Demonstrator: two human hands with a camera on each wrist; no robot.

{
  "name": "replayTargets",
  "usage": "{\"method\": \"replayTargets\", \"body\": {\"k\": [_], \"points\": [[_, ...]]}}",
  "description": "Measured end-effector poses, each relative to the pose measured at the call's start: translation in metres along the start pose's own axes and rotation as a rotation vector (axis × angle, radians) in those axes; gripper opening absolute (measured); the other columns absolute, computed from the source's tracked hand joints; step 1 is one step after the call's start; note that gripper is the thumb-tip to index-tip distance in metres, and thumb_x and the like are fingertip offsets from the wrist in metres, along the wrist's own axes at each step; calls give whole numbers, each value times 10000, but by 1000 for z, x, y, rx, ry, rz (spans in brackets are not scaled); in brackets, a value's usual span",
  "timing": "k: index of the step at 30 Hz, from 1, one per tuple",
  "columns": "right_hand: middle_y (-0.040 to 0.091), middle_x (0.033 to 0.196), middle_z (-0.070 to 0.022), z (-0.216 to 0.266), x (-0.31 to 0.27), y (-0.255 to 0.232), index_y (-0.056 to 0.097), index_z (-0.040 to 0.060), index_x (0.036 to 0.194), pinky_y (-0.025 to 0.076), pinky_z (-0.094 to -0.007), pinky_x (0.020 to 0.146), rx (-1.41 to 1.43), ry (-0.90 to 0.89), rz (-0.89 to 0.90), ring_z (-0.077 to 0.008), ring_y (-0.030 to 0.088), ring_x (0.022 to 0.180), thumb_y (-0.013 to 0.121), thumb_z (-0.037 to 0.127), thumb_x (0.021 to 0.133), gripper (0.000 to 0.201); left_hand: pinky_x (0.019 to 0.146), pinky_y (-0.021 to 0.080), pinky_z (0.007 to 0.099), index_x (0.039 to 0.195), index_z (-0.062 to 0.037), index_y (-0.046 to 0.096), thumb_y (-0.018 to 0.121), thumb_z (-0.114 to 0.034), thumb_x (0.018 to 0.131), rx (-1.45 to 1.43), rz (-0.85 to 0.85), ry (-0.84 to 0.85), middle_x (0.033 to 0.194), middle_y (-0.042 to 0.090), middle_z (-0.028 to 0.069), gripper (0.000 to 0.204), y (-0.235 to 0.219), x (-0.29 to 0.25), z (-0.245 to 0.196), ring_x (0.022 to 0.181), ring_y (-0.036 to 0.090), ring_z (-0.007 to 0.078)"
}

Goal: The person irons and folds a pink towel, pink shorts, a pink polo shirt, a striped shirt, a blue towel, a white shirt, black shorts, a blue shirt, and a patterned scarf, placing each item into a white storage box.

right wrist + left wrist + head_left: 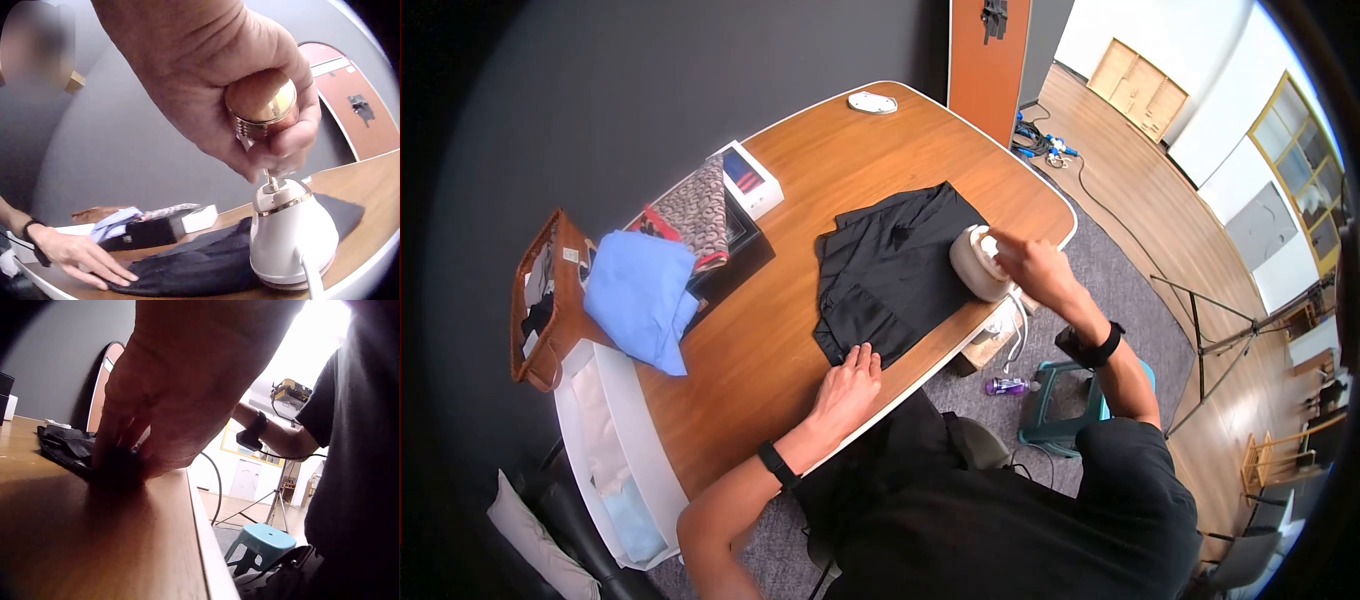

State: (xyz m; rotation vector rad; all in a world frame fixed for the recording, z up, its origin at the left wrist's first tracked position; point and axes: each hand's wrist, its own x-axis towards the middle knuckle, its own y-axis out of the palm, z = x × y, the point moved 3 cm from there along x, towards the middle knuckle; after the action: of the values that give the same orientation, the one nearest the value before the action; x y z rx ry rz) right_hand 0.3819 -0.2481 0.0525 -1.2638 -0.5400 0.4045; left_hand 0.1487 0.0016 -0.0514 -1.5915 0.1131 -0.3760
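A black garment (900, 270) lies folded on the wooden table. On its near left corner rests the left hand (848, 392), fingers extended and pressing the cloth; the right wrist view shows this hand (81, 256) too. The right hand (1040, 272) grips the knob-like handle (259, 97) of a white iron-like device (290, 234) with gold trim. That device (977, 265) stands upright on the right part of the garment, its white cord hanging over the table edge. In the left wrist view, the hand (175, 381) hides most of the cloth (69, 447).
Left on the table (730, 400) are a blue cloth (640, 295), patterned cloth (695, 210), white box (750, 180), brown basket (540, 310) and white bin (655, 470). A white object (872, 103) lies at the far end. A teal stool (1055, 400) stands below, right.
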Motion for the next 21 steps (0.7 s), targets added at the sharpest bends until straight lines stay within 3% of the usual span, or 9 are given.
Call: {"method": "replayTargets", "body": {"k": [2,3,5,9,14,17,18,21], "points": [[725,855,-249,-21,12,-5,640,232,1384,595,-525,725,-78,94,-13,-458,713,778,604,291,970,420,867,630,377,1198,128,668,627,-37,860,-3,-8,24,1311,658,290,378,-3,-6,3,1229,663,371],[734,921,-258,-27,17,-11,638,218,1392,592,-527,767,52,172,40,-461,717,841,613,319,967,438,870,629,374,1196,130,667,624,-35,862,-4,-11,35,1309,660,289,375,-3,-8,3,1225,666,367],[741,978,-254,-31,27,-17,637,205,1400,587,-525,816,31,131,31,-448,722,905,616,330,966,452,863,630,367,1189,128,671,621,-34,869,8,-27,34,1299,667,283,362,-3,-9,2,1220,671,355],[749,1035,-232,-44,35,-32,652,208,1396,578,-506,872,71,235,109,-426,724,949,616,329,964,450,910,615,372,1169,124,684,626,-36,858,17,-21,30,1257,691,266,354,-4,-18,9,1210,679,332],[755,985,-219,-75,46,-23,658,217,1388,580,-493,840,-24,275,16,-402,731,965,624,307,952,446,1106,495,450,1036,86,755,645,-72,825,26,-83,162,1159,743,197,286,-10,-34,68,1184,681,306],[747,1093,-225,-82,43,-19,651,242,1403,568,-493,859,-78,258,-2,-408,721,986,626,349,953,463,1178,416,493,993,58,779,638,-68,819,146,-31,123,1140,752,173,257,-20,-29,99,1236,648,306],[747,1066,-226,-85,40,-19,644,248,1409,572,-495,849,-63,248,-1,-415,718,977,636,338,951,467,1203,373,514,982,54,770,643,-82,813,217,22,91,1161,741,191,252,-23,-27,100,1273,621,315],[747,1005,-229,-63,25,-26,635,254,1415,577,-501,813,-78,216,-2,-418,723,934,643,314,952,467,1195,373,532,960,42,759,643,-90,808,134,-172,34,1216,718,209,232,-47,-2,56,1278,614,334]]}}
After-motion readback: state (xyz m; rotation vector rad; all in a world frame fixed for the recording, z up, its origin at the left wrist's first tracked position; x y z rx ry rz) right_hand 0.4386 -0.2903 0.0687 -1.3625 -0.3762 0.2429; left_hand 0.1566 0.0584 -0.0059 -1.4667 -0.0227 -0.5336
